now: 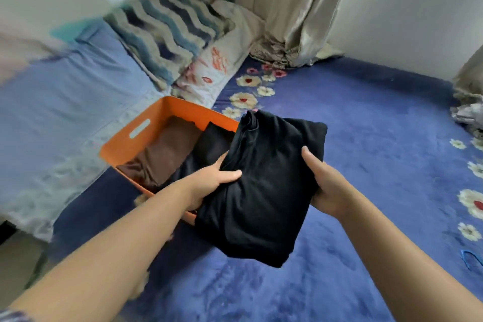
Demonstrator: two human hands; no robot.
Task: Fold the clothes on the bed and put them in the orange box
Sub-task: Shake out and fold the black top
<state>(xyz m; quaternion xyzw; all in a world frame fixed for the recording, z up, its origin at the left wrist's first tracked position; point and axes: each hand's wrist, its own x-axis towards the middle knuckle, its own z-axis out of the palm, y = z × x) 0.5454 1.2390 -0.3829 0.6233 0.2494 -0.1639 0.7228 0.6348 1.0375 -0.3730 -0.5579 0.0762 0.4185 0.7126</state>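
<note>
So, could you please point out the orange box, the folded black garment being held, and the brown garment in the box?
orange box (pixel 122 142): head view, on its left wall below the handle slot.
folded black garment (pixel 264 191): head view, middle of its top face.
brown garment (pixel 167 150): head view, middle of its visible fold.

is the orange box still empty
No, the orange box already holds a folded brown garment and a dark one beside it.
</note>
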